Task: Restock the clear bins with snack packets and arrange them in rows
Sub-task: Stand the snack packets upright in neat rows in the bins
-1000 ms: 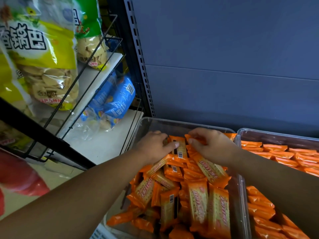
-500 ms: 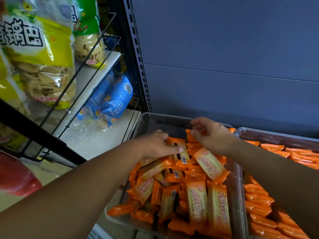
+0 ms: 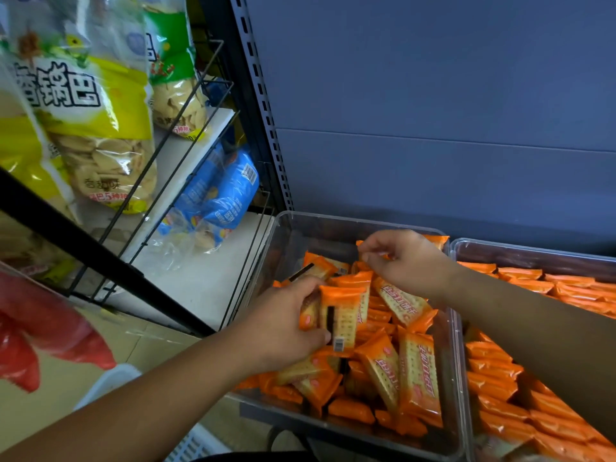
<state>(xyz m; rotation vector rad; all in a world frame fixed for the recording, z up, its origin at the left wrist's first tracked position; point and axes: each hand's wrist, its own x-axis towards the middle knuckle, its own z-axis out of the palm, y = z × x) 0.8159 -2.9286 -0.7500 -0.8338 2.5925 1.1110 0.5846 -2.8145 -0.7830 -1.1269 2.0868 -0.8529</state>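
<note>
The left hand (image 3: 286, 325) gripped two orange cracker packets (image 3: 345, 315), held upright just above the loose pile of packets (image 3: 413, 371) in the left clear bin (image 3: 290, 238). The right hand (image 3: 408, 261), fingers curled, pinched the edge of a far packet (image 3: 383, 257) at the bin's far end. Just beside it on the right, the second clear bin (image 3: 533, 250) held rows of packets (image 3: 493, 371) laid neatly. Blue snack bags (image 3: 230, 191) lay on the white shelf (image 3: 200, 281) to the left.
</note>
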